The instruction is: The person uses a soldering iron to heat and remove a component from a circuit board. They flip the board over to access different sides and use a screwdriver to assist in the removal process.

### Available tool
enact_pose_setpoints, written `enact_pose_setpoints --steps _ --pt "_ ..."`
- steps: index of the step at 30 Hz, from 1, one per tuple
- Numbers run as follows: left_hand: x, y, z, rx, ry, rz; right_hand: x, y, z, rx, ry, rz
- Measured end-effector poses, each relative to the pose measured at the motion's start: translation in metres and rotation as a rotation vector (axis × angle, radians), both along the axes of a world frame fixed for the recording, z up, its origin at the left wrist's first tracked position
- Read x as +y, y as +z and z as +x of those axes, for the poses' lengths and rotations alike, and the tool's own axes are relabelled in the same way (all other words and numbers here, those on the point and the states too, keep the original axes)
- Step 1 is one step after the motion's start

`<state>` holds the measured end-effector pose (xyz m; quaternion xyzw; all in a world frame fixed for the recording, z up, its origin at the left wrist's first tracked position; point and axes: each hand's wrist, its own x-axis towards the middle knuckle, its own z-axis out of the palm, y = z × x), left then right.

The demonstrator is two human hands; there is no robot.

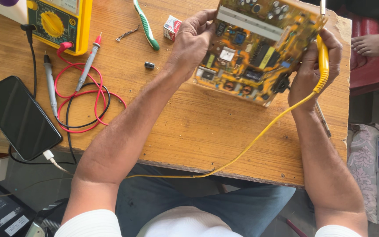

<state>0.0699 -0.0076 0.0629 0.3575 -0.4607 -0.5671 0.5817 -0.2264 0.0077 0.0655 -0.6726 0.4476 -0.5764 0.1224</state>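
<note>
An orange circuit board [253,48] crowded with components is held tilted above the wooden table [198,131]. My left hand [191,41] grips the board's left edge. My right hand [314,72] supports the board's right edge and also holds a yellow-handled soldering iron [323,57], tip pointing up past the board's top corner. The iron's yellow cord [251,142] runs down across the table and over its front edge.
A yellow multimeter [60,24] with red and black probe leads [80,101] sits at the far left. A black phone [18,116] lies on charge at the left edge. A green toothbrush [145,24], a small capacitor [149,65], a small box [171,27] and a thin metal tool [323,118] lie nearby.
</note>
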Motion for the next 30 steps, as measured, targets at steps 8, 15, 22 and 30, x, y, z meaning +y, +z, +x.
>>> enact_pose_setpoints --steps 8,15,22,30 --pt "-0.011 -0.006 0.009 -0.231 -0.099 0.137 0.005 0.006 -0.02 -0.167 0.129 0.076" --pt "0.008 0.001 -0.007 -0.809 -0.208 0.077 0.016 0.003 -0.024 -0.094 0.171 0.113" --pt "0.02 -0.012 -0.028 -0.976 -0.148 -0.222 0.033 0.005 -0.013 0.003 0.22 0.044" --pt "0.034 0.012 -0.064 -1.095 0.414 -0.822 0.06 0.048 0.01 0.515 0.122 -0.233"
